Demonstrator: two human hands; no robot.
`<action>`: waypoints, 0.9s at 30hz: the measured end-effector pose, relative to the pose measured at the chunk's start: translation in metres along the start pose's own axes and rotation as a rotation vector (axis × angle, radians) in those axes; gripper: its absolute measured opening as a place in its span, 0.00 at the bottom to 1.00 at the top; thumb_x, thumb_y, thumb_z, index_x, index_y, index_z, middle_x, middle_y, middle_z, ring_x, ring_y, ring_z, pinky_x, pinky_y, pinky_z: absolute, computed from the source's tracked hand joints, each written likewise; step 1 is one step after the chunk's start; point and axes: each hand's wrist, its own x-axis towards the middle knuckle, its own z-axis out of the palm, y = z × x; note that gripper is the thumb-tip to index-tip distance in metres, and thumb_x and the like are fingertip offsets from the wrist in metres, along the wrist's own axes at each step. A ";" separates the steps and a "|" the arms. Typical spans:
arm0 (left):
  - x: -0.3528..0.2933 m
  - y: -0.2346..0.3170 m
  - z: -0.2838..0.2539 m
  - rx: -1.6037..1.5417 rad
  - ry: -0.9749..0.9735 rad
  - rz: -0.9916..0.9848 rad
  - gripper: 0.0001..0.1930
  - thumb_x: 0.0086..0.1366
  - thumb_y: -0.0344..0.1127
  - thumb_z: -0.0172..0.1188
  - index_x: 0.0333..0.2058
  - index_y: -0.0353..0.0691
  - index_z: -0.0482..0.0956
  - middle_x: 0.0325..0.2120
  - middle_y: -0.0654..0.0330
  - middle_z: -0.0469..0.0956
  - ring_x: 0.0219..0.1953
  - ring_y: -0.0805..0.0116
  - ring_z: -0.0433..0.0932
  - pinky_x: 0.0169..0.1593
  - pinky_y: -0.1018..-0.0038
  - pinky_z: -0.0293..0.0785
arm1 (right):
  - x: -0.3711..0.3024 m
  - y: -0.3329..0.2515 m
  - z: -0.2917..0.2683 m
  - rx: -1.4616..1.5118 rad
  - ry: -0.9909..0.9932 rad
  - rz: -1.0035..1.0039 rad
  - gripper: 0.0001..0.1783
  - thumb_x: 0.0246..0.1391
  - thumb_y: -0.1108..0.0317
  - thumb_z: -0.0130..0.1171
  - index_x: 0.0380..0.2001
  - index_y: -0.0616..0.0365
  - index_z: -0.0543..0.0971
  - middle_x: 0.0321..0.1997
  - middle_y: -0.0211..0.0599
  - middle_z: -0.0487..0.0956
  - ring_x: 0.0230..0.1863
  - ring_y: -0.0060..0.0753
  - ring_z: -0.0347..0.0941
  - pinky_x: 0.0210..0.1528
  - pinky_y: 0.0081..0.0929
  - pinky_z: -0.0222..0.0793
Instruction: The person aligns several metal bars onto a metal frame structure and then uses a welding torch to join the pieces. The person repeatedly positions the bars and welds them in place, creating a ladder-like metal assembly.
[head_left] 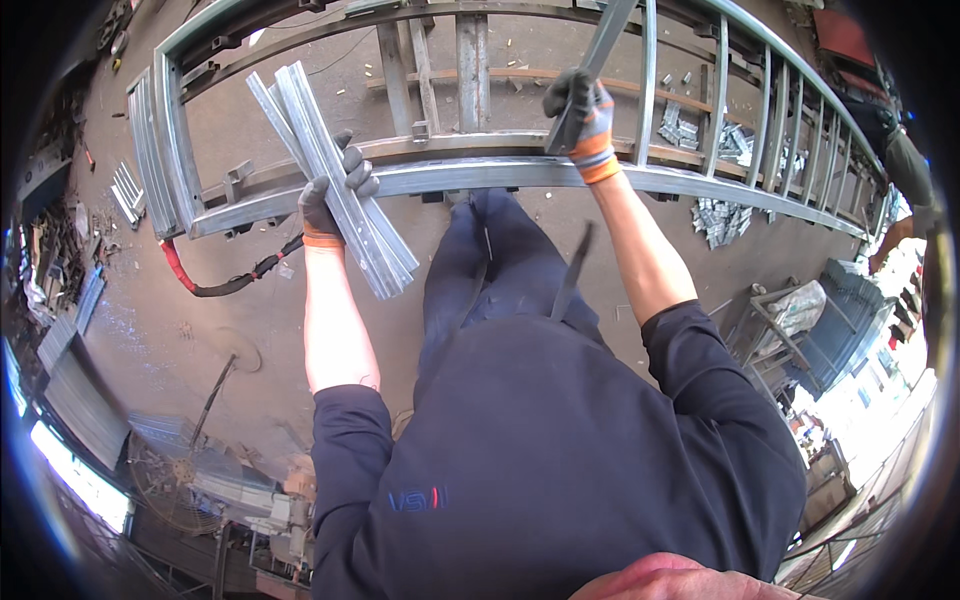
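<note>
My left hand (318, 212), in a grey glove with an orange cuff, is closed around a bundle of silver metal bars (345, 190) lying at a slant across the palm. My right hand (583, 115), gloved the same way, grips a single metal bar (608, 42) that points up and away to the right. Both hands are over the near rail of a long ladder-like metal frame (450, 178). The bundle's lower end sticks out toward me past that rail. Whether the single bar touches the frame, I cannot tell.
Short metal pieces (720, 222) lie in piles under and beside the frame's right part. A red and black cable (215, 290) hangs from its left end. A stand fan (180, 480) is at lower left. Another person's arm (905, 165) shows at the far right.
</note>
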 end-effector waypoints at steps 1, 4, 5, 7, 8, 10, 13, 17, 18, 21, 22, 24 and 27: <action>0.000 0.000 0.000 0.007 0.035 0.003 0.43 0.57 0.44 0.75 0.67 0.36 0.67 0.33 0.68 0.63 0.34 0.75 0.67 0.39 0.75 0.67 | -0.005 0.011 0.002 0.008 0.032 0.006 0.28 0.69 0.38 0.58 0.34 0.56 0.78 0.24 0.30 0.74 0.25 0.24 0.70 0.29 0.26 0.65; 0.001 -0.001 0.002 0.009 0.072 0.019 0.43 0.56 0.44 0.76 0.67 0.36 0.67 0.32 0.68 0.62 0.34 0.75 0.66 0.38 0.75 0.66 | -0.014 0.037 -0.008 -0.007 0.007 0.075 0.26 0.69 0.41 0.61 0.36 0.57 0.78 0.27 0.29 0.75 0.27 0.23 0.71 0.30 0.25 0.65; 0.001 -0.001 0.003 -0.007 0.083 0.024 0.43 0.56 0.44 0.76 0.67 0.37 0.67 0.32 0.68 0.62 0.33 0.75 0.66 0.38 0.75 0.66 | -0.014 0.040 -0.015 0.009 -0.033 0.104 0.26 0.69 0.42 0.61 0.36 0.57 0.78 0.27 0.29 0.76 0.28 0.23 0.71 0.31 0.24 0.66; 0.003 -0.002 0.003 -0.044 0.086 0.017 0.44 0.55 0.43 0.78 0.67 0.36 0.67 0.31 0.69 0.62 0.33 0.76 0.66 0.37 0.77 0.66 | -0.011 0.037 -0.030 -0.001 -0.186 0.218 0.22 0.69 0.47 0.62 0.42 0.57 0.80 0.31 0.31 0.79 0.32 0.24 0.75 0.36 0.25 0.72; 0.003 -0.003 0.004 -0.056 0.084 0.018 0.45 0.54 0.42 0.79 0.67 0.36 0.67 0.31 0.70 0.62 0.33 0.77 0.66 0.36 0.78 0.65 | -0.009 0.032 -0.037 0.024 -0.147 0.257 0.21 0.67 0.49 0.65 0.44 0.58 0.79 0.34 0.31 0.80 0.34 0.25 0.76 0.38 0.26 0.72; 0.003 -0.004 0.004 -0.048 0.075 0.028 0.45 0.54 0.42 0.80 0.67 0.36 0.67 0.31 0.70 0.62 0.33 0.77 0.66 0.36 0.78 0.65 | -0.006 0.019 -0.046 0.038 -0.230 0.342 0.22 0.64 0.54 0.70 0.48 0.61 0.79 0.39 0.31 0.80 0.38 0.25 0.77 0.42 0.27 0.74; 0.003 -0.004 0.003 -0.068 0.064 0.053 0.43 0.55 0.42 0.78 0.66 0.37 0.68 0.31 0.68 0.63 0.34 0.74 0.68 0.37 0.75 0.67 | 0.000 0.003 -0.049 0.063 -0.213 0.497 0.20 0.66 0.57 0.67 0.50 0.63 0.79 0.37 0.33 0.80 0.37 0.27 0.78 0.43 0.28 0.75; 0.002 -0.005 -0.001 -0.067 0.077 0.070 0.43 0.55 0.42 0.78 0.66 0.38 0.68 0.31 0.68 0.63 0.34 0.74 0.68 0.37 0.75 0.67 | 0.021 -0.003 -0.047 -0.421 -0.145 0.585 0.22 0.69 0.53 0.60 0.47 0.65 0.81 0.30 0.40 0.80 0.35 0.32 0.79 0.41 0.33 0.74; 0.002 -0.005 -0.002 -0.065 0.053 0.059 0.43 0.55 0.42 0.78 0.66 0.38 0.68 0.31 0.68 0.63 0.34 0.74 0.68 0.37 0.75 0.67 | 0.026 -0.002 -0.046 -0.649 -0.175 0.621 0.24 0.70 0.51 0.58 0.47 0.66 0.82 0.28 0.42 0.80 0.34 0.34 0.80 0.41 0.35 0.74; 0.002 -0.006 -0.002 -0.061 0.061 0.074 0.42 0.55 0.42 0.78 0.66 0.39 0.68 0.31 0.69 0.63 0.34 0.74 0.68 0.37 0.75 0.67 | 0.040 0.000 -0.049 -0.996 -0.264 0.515 0.28 0.68 0.43 0.57 0.44 0.62 0.84 0.23 0.40 0.76 0.27 0.34 0.74 0.34 0.35 0.69; 0.003 -0.006 -0.002 -0.062 0.049 0.082 0.42 0.55 0.42 0.78 0.66 0.39 0.68 0.31 0.69 0.63 0.34 0.74 0.68 0.37 0.75 0.67 | 0.040 0.001 -0.049 -0.999 -0.242 0.480 0.27 0.68 0.44 0.58 0.43 0.60 0.84 0.19 0.34 0.73 0.21 0.28 0.70 0.28 0.33 0.67; 0.003 -0.005 0.000 -0.056 0.060 0.085 0.42 0.55 0.42 0.78 0.66 0.39 0.68 0.31 0.69 0.63 0.34 0.74 0.68 0.37 0.75 0.67 | 0.036 0.003 -0.048 -1.118 -0.390 0.502 0.31 0.68 0.41 0.54 0.46 0.62 0.84 0.32 0.48 0.80 0.36 0.46 0.78 0.43 0.41 0.72; 0.004 -0.006 0.003 -0.057 0.060 0.088 0.42 0.56 0.42 0.77 0.67 0.39 0.68 0.31 0.69 0.63 0.34 0.74 0.67 0.37 0.75 0.67 | 0.030 0.008 -0.041 -1.337 -0.595 0.440 0.38 0.67 0.36 0.47 0.48 0.64 0.85 0.53 0.61 0.83 0.59 0.61 0.79 0.63 0.48 0.71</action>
